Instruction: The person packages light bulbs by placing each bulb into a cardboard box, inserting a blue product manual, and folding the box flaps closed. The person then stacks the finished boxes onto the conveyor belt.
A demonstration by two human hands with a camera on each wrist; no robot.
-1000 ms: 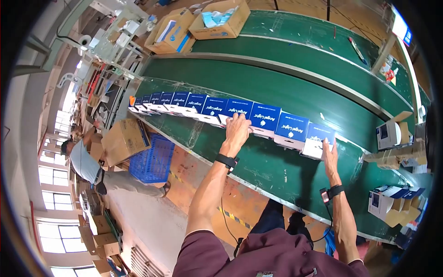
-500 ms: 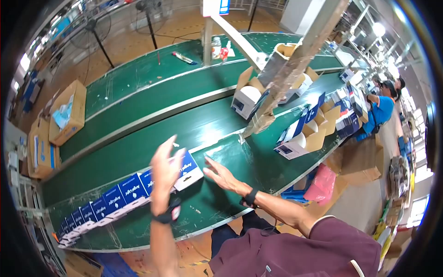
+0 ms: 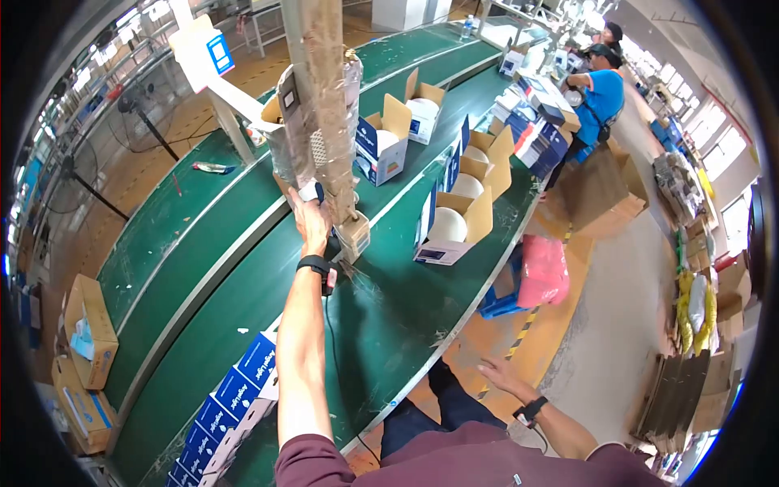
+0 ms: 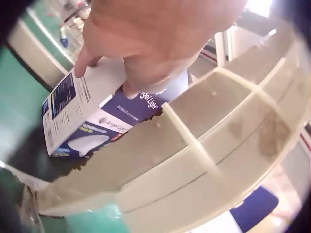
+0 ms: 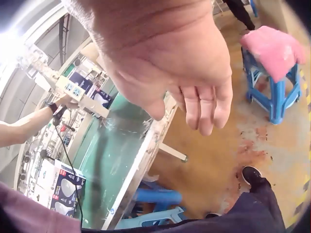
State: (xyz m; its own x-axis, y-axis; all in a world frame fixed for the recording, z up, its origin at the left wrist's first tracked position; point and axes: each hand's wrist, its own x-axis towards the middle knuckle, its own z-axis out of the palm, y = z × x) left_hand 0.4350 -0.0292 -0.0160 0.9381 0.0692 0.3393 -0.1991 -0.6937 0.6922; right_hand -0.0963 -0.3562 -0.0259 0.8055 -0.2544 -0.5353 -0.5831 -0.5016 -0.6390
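My left hand (image 3: pixel 312 221) reaches forward over the green bench, beside the taped post. In the left wrist view its thumb and fingers grip a blue-and-white "Angel Light" carton (image 4: pixel 124 104) from above. The post hides part of that carton in the head view. My right hand (image 3: pixel 501 377), nothing in it, hangs off the bench's front edge above the floor, its fingers loosely bent in the right wrist view. A row of blue "Angel Light" cartons (image 3: pixel 237 390) stands on the bench at the lower left.
A tape-wrapped post (image 3: pixel 324 122) rises from the bench (image 3: pixel 389 316). Several cartons with raised flaps (image 3: pixel 454 231) hold white round items to the right. A blue stool (image 3: pixel 503 304) with a pink bag (image 3: pixel 544 268) stands beside the bench. Another person (image 3: pixel 600 101) works farther along.
The view has swung right, away from the carton row. My left hand has left the row and reached the carton by the post; my right hand has dropped from the bench to the side.
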